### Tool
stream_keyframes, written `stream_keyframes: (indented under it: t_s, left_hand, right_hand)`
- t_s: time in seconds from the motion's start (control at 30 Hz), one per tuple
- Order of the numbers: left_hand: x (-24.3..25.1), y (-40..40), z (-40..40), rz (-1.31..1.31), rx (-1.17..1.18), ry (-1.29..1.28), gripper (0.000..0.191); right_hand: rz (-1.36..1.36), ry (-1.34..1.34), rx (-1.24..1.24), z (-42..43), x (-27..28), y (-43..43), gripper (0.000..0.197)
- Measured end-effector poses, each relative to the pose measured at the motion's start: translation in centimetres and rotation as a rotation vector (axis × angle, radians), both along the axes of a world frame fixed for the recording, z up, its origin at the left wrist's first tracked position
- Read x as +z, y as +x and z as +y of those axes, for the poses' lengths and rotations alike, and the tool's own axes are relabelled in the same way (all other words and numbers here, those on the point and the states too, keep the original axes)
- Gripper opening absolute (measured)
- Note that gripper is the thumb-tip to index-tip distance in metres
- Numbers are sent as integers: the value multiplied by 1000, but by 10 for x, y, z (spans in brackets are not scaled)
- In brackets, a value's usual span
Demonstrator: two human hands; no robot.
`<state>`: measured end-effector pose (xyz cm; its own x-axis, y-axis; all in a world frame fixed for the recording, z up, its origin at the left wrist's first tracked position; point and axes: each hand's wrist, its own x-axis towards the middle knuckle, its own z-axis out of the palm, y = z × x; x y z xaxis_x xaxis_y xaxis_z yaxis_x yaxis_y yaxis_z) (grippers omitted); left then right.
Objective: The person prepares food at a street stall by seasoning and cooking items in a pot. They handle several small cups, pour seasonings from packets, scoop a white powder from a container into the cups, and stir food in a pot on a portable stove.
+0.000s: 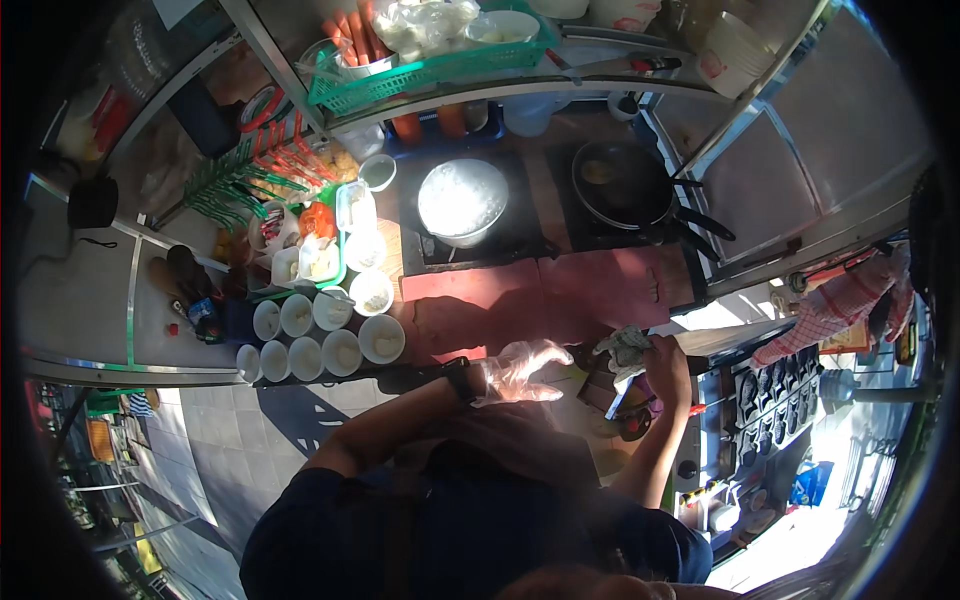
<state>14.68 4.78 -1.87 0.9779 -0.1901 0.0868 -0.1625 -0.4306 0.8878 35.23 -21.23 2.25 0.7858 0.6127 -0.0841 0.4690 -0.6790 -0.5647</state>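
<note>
My left hand (525, 373), in a clear plastic glove, reaches over the front edge of the counter; its fingers are apart with nothing between them. To its right, my right hand (667, 367) is closed on a crumpled, patterned cloth (626, 354). Below the cloth are a blue-edged item and some dark, partly hidden things. Beyond my hands, a red mat (480, 300) covers the counter front. Behind it a white bowl or pot (463, 201), glaring in sunlight, rests on the left stove, and a black frying pan (622, 184) is on the right one.
Several white cups (343, 352) line the counter's left front edge. Food tubs stand in a green tray (339, 262). Above, a green basket (435, 86) sits on a shelf. Dark pan handles (705, 223) jut right. A black moulded pan (772, 401) and a checked cloth (840, 304) are at the right.
</note>
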Motion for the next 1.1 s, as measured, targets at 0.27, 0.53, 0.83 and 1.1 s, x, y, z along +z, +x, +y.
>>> stream_keyframes:
  t_s: [0.27,0.53,0.83,1.1]
  left_hand:
    - [15,53,-6,435,383,-528,50]
    - [-13,59,27,490,682,-1249,9]
    - [5,51,27,272,697,-1276,30]
    - [11,40,24,205,629,-1238,22]
  right_hand:
    - [-68,602,-57,178,54,5,17]
    - [27,164,479,268,-3,22,83]
    - [682,1,501,282,-17,50,75]
    - [859,286,442,268,-35,27,69]
